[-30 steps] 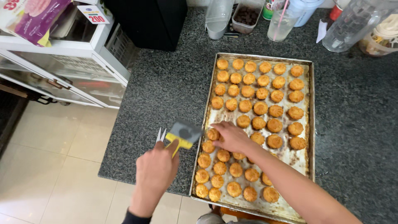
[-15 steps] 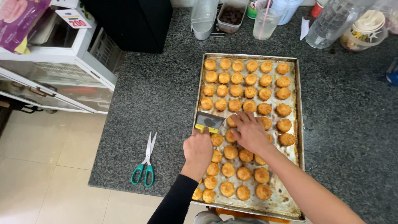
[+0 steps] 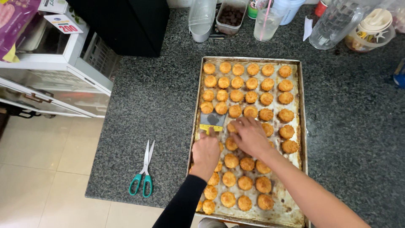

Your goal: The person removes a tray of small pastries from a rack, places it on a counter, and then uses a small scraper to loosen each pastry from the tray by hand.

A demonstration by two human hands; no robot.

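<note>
Golden round pastries (image 3: pixel 251 97) lie in rows on a long metal baking tray (image 3: pixel 300 105) set on the dark speckled counter (image 3: pixel 152 101), close-packed toward twelve o'clock and looser toward six; I count roughly forty, though the hands hide a few. Left hand (image 3: pixel 206 153) is closed around the handle of a small scraper (image 3: pixel 213 121), its yellow-edged blade laid flat on the tray floor at about nine o'clock of the tray's middle, apparently so the edge can slip under a stuck piece. Right hand (image 3: pixel 249 136) lies just beside it at three o'clock, palm down, fingers bent and loosely spread over two or three pastries; whether they pinch one I cannot tell. One pair of green-handled scissors (image 3: pixel 144 171) rests shut on the counter at eight o'clock, well apart from the tray. Several clear containers (image 3: pixel 230 17) stand beyond the tray at twelve o'clock.
</note>
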